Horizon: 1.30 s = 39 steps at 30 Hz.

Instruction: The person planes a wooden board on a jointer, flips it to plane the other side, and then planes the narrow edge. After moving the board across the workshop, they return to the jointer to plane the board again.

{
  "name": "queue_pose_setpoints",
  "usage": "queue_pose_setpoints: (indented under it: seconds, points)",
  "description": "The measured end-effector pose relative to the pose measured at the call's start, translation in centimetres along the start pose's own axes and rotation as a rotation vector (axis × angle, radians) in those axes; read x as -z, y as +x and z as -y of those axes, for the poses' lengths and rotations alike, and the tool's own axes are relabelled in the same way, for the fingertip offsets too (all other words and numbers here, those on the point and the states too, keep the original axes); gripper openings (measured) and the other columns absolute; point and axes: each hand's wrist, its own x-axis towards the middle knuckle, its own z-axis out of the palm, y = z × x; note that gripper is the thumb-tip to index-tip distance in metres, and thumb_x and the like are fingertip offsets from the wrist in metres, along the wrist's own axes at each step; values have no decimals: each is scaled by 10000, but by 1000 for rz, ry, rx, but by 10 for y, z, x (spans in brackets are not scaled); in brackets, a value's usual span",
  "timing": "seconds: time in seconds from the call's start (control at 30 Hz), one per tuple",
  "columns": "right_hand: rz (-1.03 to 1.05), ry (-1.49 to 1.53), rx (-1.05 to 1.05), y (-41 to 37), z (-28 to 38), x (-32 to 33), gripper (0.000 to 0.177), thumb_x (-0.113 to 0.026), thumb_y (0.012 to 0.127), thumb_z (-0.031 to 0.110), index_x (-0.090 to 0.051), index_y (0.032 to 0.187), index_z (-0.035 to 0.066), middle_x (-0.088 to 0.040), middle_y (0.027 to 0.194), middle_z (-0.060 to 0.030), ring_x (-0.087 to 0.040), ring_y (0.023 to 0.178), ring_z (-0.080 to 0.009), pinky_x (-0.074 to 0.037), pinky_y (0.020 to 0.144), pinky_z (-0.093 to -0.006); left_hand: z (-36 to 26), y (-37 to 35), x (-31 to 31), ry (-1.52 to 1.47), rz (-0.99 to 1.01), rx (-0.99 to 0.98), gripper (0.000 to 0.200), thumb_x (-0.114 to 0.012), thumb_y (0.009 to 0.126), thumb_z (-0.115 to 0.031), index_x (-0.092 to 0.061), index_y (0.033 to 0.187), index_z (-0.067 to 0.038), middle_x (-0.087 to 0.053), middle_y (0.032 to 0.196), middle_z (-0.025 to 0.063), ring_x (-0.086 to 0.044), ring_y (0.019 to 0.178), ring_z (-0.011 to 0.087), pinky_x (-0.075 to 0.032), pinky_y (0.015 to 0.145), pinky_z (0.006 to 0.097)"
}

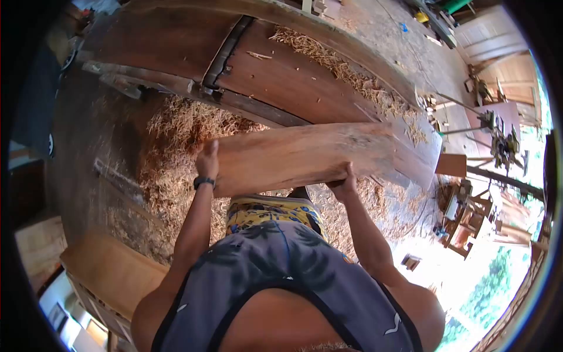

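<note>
Across the front of my body I hold a long, thick wooden plank (293, 155) with a pale brown face and darker grain marks near its right part. My left hand (207, 161), with a dark band at the wrist, grips the plank's left end, thumb on the near face. Further right, my right hand (345, 185) clasps its lower edge, thumb up over the face. Fingers behind the wood are hidden. Beyond the plank stands a long planing machine or workbench (281, 73) with a reddish-brown surface, and the plank's far edge overlaps it in view.
Curly wood shavings (176, 170) cover the floor around my legs and lie along the bench's far side. A dark roller-like bar (227, 53) crosses the bench. At right are a wooden rack (466, 220) and clamps (504, 138); a brown board or bench top (111, 264) stands lower left.
</note>
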Motion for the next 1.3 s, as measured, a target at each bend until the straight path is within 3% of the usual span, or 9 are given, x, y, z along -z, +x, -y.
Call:
queue_pose_setpoints:
  seconds: [0.17, 0.3, 0.37, 0.47, 0.6, 0.7, 0.97, 1.13, 1.3]
  points:
    - [-116, -391, -253, 0, 109, 108, 910, -599, 926, 715, -474, 1451, -18, -618, 1312, -269, -681, 1104, -353, -569, 945, -472, -96, -15, -78, 72, -65, -39, 800, -575, 905, -745, -743, 932, 37, -730, 877, 276, -704, 917, 451, -546, 835, 531]
    - [-810, -1400, 427, -3, 209, 216, 728, -775, 882, 548, -620, 1243, -64, -679, 1138, -260, -675, 943, -350, -559, 852, -463, -151, -12, -126, 105, -132, -92, 775, -580, 921, -705, -727, 966, 55, -716, 933, 298, -684, 954, 472, -536, 874, 552]
    - [-1231, -1597, 1272, 4, 225, 251, 650, -770, 886, 524, -696, 1109, -83, -726, 954, -239, -684, 904, -404, -547, 845, -481, -160, 1, -150, 280, -189, -84, 742, -574, 937, -682, -712, 1094, 30, -693, 1045, 315, -659, 1017, 489, -531, 894, 554]
    - [-517, -1348, 953, 43, 262, 322, 760, -666, 906, 643, -719, 1163, -70, -725, 933, -285, -679, 1002, -459, -514, 919, -507, -198, -2, -159, 314, -169, -2, 727, -571, 951, -654, -596, 1357, -52, -560, 1365, 288, -553, 1230, 495, -446, 1027, 596]
    - [-614, -1461, 287, 46, 279, 265, 865, -559, 926, 726, -669, 1304, -45, -659, 1268, -325, -638, 1112, -441, -492, 944, -497, -226, -73, -197, 549, -202, -197, 867, -492, 971, -685, -318, 1607, -122, -209, 1664, 256, -191, 1525, 496, -174, 1184, 705]
    - [-699, -1296, 498, 45, 265, 263, 865, -578, 915, 726, -735, 1031, -117, -717, 931, -316, -664, 894, -446, -494, 851, -538, -212, -111, -233, 661, -135, -205, 900, -459, 973, -701, -231, 1650, -154, -118, 1704, 232, -98, 1556, 496, -76, 1193, 744]
    - [-213, -1322, 299, 6, 259, 215, 648, -569, 997, 580, -725, 1147, -32, -734, 1112, -192, -690, 969, -248, -546, 789, -397, -237, -29, -211, 746, -195, -333, 860, -393, 983, -730, -234, 1653, -215, -125, 1724, 168, -101, 1568, 461, -51, 1200, 741]
    - [-146, -1712, 835, 4, 263, 191, 313, -747, 904, 196, -695, 1149, 9, -708, 1081, -199, -690, 992, -322, -566, 838, -447, -249, 44, -205, 782, -305, -250, 826, -325, 984, -754, -209, 1658, -290, -106, 1737, 120, -100, 1576, 438, -43, 1230, 701]
    - [143, -1826, 1307, 22, 237, 127, 635, -608, 940, 552, -630, 1309, 37, -584, 1357, -249, -516, 1304, -465, -398, 1094, -623, -272, 29, -215, 693, -202, -55, 819, -323, 995, -735, -216, 1657, -265, -115, 1734, 121, -100, 1574, 441, -43, 1226, 706]
